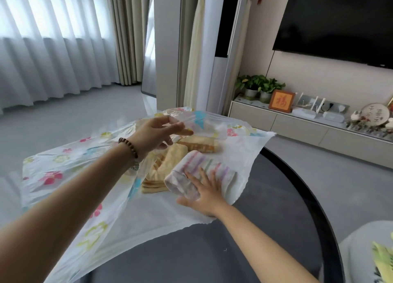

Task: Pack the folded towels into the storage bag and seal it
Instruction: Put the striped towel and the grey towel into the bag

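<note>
Plastic of the flower-printed storage bag [70, 170] lay spread over the left part of the round dark counter [276, 197], its mouth facing right. The left hand [157, 132], with a bead bracelet [129, 146] at the wrist, had its grip pinched on the clear upper layer at the far side of the mouth and held it lifted. Under that raised layer sat the yellow towels [161, 166], folded and stacked, with 1 more yellow-orange towel [202, 144] just beyond them. The striped towel [204, 166], folded, lay on the bag's white lower layer at the mouth, touching the right side of the yellow stack. The right hand [204, 195] rested flat on its near end, its grip spread, fingers straight on the cloth. Against the far right wall stood a low cabinet [297, 123] with potted plants [257, 85] under a dark television [340, 21].
</note>
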The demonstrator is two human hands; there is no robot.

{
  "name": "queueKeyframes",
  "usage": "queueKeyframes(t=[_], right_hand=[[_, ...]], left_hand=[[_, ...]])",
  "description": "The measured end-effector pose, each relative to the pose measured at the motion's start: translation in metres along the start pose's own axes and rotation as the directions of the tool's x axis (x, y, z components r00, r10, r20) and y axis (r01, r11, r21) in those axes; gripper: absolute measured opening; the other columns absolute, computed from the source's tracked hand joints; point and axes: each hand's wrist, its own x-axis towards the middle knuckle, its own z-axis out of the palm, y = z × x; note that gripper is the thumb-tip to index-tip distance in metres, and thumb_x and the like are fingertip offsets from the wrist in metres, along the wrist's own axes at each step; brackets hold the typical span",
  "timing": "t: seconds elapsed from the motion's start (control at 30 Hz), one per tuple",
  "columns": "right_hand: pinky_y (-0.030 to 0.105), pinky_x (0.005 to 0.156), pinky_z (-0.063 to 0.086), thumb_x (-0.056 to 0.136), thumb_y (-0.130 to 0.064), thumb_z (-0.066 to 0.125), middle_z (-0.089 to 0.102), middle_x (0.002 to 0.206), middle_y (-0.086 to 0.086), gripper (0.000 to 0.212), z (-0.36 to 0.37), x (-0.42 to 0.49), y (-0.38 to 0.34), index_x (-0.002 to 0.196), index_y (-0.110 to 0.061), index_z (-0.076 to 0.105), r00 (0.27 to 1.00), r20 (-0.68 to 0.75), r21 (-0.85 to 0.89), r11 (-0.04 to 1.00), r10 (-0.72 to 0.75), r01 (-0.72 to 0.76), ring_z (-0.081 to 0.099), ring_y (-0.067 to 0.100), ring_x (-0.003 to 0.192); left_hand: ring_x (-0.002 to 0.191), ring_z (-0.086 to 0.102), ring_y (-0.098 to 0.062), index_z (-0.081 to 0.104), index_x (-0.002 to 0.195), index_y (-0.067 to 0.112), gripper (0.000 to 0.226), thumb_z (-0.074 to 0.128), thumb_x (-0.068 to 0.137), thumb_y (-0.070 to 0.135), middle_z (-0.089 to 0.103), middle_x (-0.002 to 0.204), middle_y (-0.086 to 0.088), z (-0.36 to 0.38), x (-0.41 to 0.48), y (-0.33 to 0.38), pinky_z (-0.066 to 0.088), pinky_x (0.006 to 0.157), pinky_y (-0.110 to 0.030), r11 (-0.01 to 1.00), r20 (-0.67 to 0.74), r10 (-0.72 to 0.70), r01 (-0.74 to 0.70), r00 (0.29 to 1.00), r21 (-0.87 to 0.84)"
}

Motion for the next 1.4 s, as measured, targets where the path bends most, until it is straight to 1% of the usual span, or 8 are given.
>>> queueKeyframes(t=[0.17,0.3,0.47,0.57,0.63,0.77,1.07,1.4], right_hand=[[0.053,0.113,-0.016,0.073,-0.083,0.036,-0.024,0.158,-0.005,0.087,0.010,0.051,-0.010,0.141,-0.056,-0.011,0.999,-0.039,-0.188,0.981,0.029,-0.036,-0.030,0.031,0.141],[0.059,0.111,-0.015,0.078,-0.080,0.034,-0.016,0.160,-0.003,0.081,0.014,0.087,-0.022,0.144,-0.053,-0.004,0.988,-0.134,-0.242,0.964,0.076,-0.107,-0.022,0.036,0.143],[0.058,0.112,-0.014,0.074,-0.081,0.038,-0.007,0.161,-0.004,0.085,0.003,0.111,-0.018,0.146,-0.051,0.004,0.984,-0.159,-0.202,0.973,0.077,-0.109,-0.016,0.029,0.146],[0.049,0.117,-0.001,0.076,-0.080,0.031,0.014,0.160,-0.004,0.083,-0.006,0.097,0.001,0.148,-0.042,0.016,0.935,-0.354,-0.111,0.993,-0.004,-0.038,0.003,0.022,0.148],[0.046,0.117,0.003,0.082,-0.075,0.017,0.015,0.160,-0.005,0.078,-0.011,0.079,0.030,0.150,-0.036,0.017,0.902,-0.430,-0.069,0.995,0.036,-0.073,0.007,0.018,0.147],[0.040,0.119,-0.005,0.094,-0.061,0.010,0.002,0.162,-0.002,0.061,-0.013,0.049,0.076,0.149,-0.038,-0.002,0.950,-0.238,-0.112,0.966,0.202,-0.233,-0.002,0.018,0.148],[0.041,0.118,-0.008,0.093,-0.063,0.009,-0.001,0.161,-0.008,0.062,-0.014,-0.025,0.103,0.150,-0.039,-0.004,0.900,-0.284,-0.151,0.911,0.331,-0.383,-0.006,0.018,0.148],[0.042,0.119,-0.003,0.095,-0.061,0.011,-0.004,0.161,-0.004,0.062,-0.040,-0.124,0.127,0.149,-0.036,-0.008,0.853,-0.162,-0.116,0.849,0.496,-0.516,-0.008,0.027,0.147]], left_hand=[[0.043,0.042,0.000,0.055,0.090,0.010,0.020,0.056,0.087,0.030,0.075,0.099,0.000,0.001,0.001,0.001,0.037,0.044,-0.011,1.000,0.093,0.029,-0.029,0.995,0.005],[0.042,0.041,0.000,0.057,0.080,0.016,0.023,0.061,0.076,0.039,0.075,0.099,0.000,0.000,0.004,0.004,0.036,0.044,-0.011,0.999,0.120,0.044,-0.040,0.992,-0.034],[0.046,0.039,0.000,0.058,0.077,0.023,0.019,0.062,0.074,0.041,0.074,0.101,0.001,-0.004,0.009,0.005,0.035,0.050,-0.014,0.997,0.123,0.044,-0.036,0.991,-0.063],[0.044,0.039,0.000,0.058,0.079,0.020,0.020,0.061,0.075,0.039,0.074,0.101,0.001,-0.005,0.012,0.006,0.035,0.049,-0.014,0.997,0.088,0.054,-0.049,0.995,-0.058],[0.044,0.040,0.000,0.058,0.078,0.020,0.019,0.060,0.076,0.039,0.074,0.101,0.002,-0.005,0.013,0.005,0.035,0.048,-0.014,0.998,0.090,0.055,-0.051,0.994,-0.042],[0.045,0.040,0.000,0.058,0.089,0.011,0.031,0.059,0.076,0.040,0.075,0.099,0.003,0.008,0.011,-0.002,0.035,0.047,-0.014,0.999,0.116,0.039,-0.037,0.992,-0.025],[0.049,0.040,-0.003,0.060,0.078,0.021,0.022,0.062,0.073,0.043,0.074,0.102,0.000,0.039,-0.009,0.009,0.037,0.047,-0.012,0.984,0.254,0.107,-0.067,0.961,-0.163],[0.045,0.042,-0.001,0.056,0.096,0.007,0.034,0.059,0.082,0.037,0.075,0.094,0.007,0.104,-0.051,0.017,0.037,0.046,-0.013,0.988,0.266,0.076,-0.035,0.961,-0.153]])
